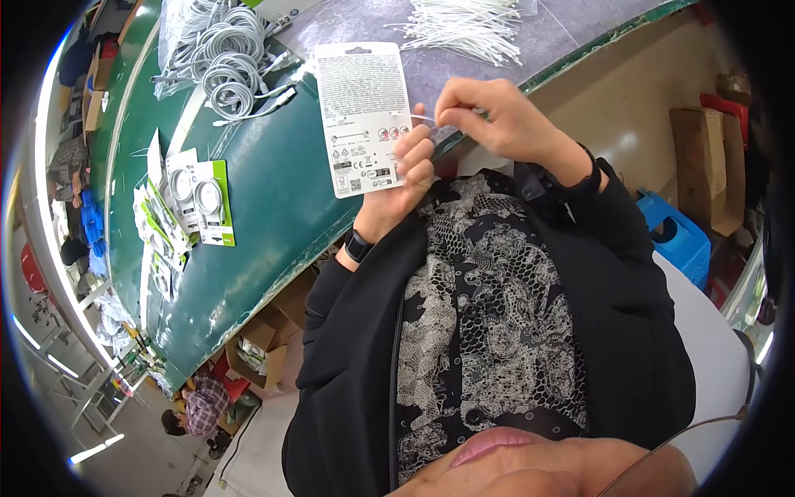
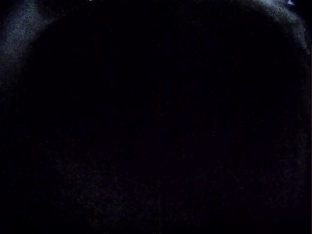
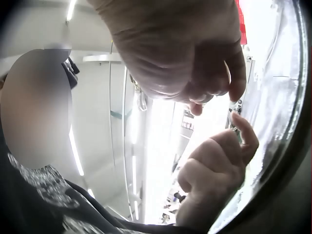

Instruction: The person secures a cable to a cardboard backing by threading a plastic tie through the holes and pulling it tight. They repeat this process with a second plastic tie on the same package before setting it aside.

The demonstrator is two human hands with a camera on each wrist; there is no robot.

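Green table (image 1: 273,199); packaged card (image 1: 363,116) upright in left hand (image 1: 406,178)

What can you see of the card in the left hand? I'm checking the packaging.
The card is a white rectangular backing card, apparently thin cardboard, its printed back facing the camera: a block of small text above, symbols and barcodes below, a hang hole at the top. It is held upright, slightly tilted, over the green table's edge. The left hand grips its lower right corner. The right hand pinches a thin white tie at its right edge.
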